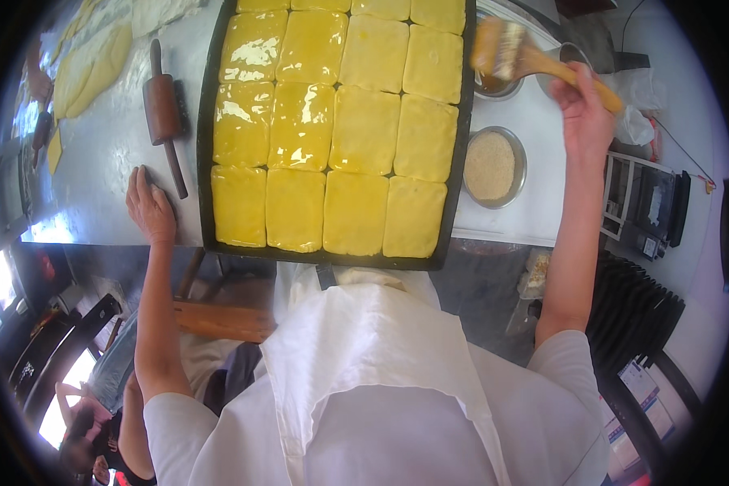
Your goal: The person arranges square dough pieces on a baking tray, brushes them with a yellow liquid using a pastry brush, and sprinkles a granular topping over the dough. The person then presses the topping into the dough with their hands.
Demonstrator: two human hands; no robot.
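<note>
My right hand [586, 118] grips the wooden handle of a wide pastry brush [525, 58]. The brush's wet bristles hang over a metal bowl of brown-yellow liquid [498, 87], which they partly hide. Flat on the metal worktop, to the left of a black baking tray [452, 206], rests my left hand [150, 203], holding nothing. Rows of rectangular dough pieces [296, 209] fill the tray. Those on the left and in the front row look glossy and deeper yellow; several on the right, such as one dough piece [426, 143], are paler and matt.
A wooden rolling pin [163, 109] lies left of the tray. Beyond it are dough sheets [97, 67] and another person's hand [39, 85]. A steel bowl of pale seeds or crumbs [491, 167] stands right of the tray. Stacked black trays [632, 310] and a scale-like device [650, 200] are farther right.
</note>
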